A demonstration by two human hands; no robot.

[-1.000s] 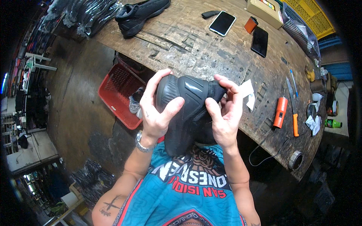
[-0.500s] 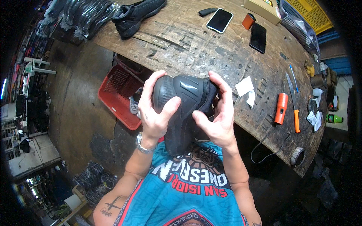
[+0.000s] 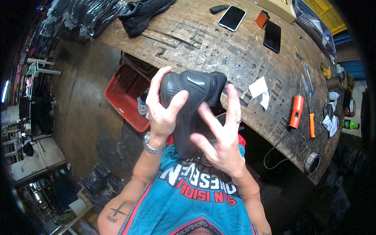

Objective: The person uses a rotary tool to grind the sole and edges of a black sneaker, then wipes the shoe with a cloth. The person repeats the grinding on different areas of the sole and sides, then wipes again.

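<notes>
A black shoe point(image 3: 194, 92) is held up in front of my chest, its heel end pointing away from me and its sole turned to the left. My left hand point(image 3: 163, 105) grips it around the sole and heel, thumb on the near side. Beside the shoe's collar, my right hand point(image 3: 221, 135) has its fingers spread apart and slightly blurred, with nothing in them. A matching black shoe point(image 3: 141, 17) rests at the far left of the wooden workbench point(image 3: 211, 51).
Two phones point(image 3: 232, 18) point(image 3: 272, 37) and an orange-and-black container point(image 3: 262, 18) lie at the back. On the right are white scraps point(image 3: 258, 87), an orange-handled tool point(image 3: 297, 111), a knife point(image 3: 311, 125) and a tape roll point(image 3: 312, 162). A red basket point(image 3: 117, 92) stands below, left.
My right hand has let go of the shoe's collar side and spread its fingers, moving slightly toward me. The left hand keeps its grip on the shoe. The view has shifted slightly.
</notes>
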